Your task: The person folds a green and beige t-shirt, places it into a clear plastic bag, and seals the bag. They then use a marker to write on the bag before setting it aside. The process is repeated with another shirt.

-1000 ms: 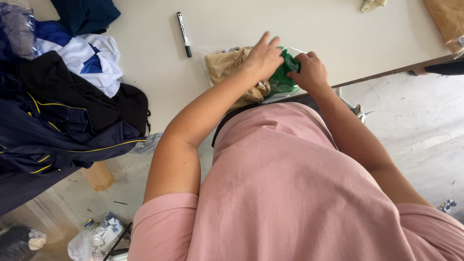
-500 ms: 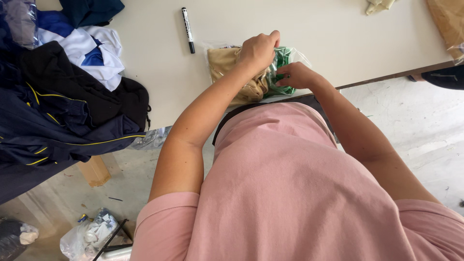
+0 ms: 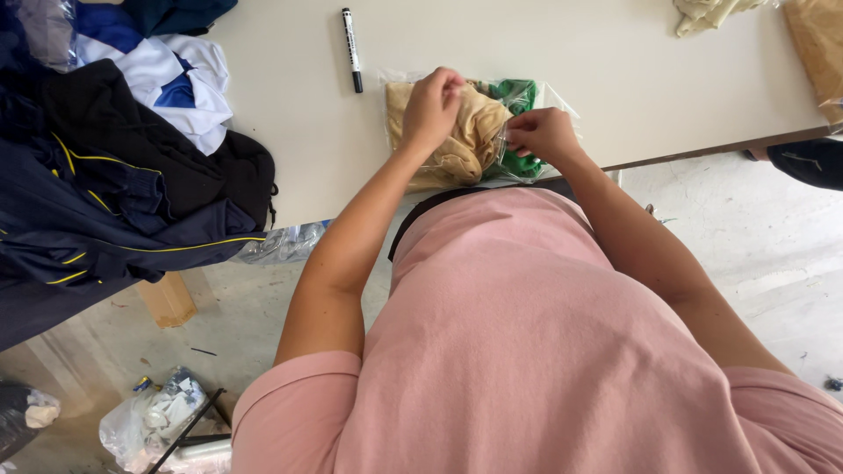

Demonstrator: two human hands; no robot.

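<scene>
Marker (image 3: 351, 49) lies beside bag (image 3: 457, 149); clothes pile (image 3: 114, 193) further left.

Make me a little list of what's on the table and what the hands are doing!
left hand: pressing down on the tan cloth in a clear plastic bag
right hand: pinching the bag's near edge beside the green cloth
marker: black and white, lying left of the bag
clothes pile: dark, blue and white garments at the table's left end
table: pale top
floor: a crumpled bag of scraps at lower left
</scene>
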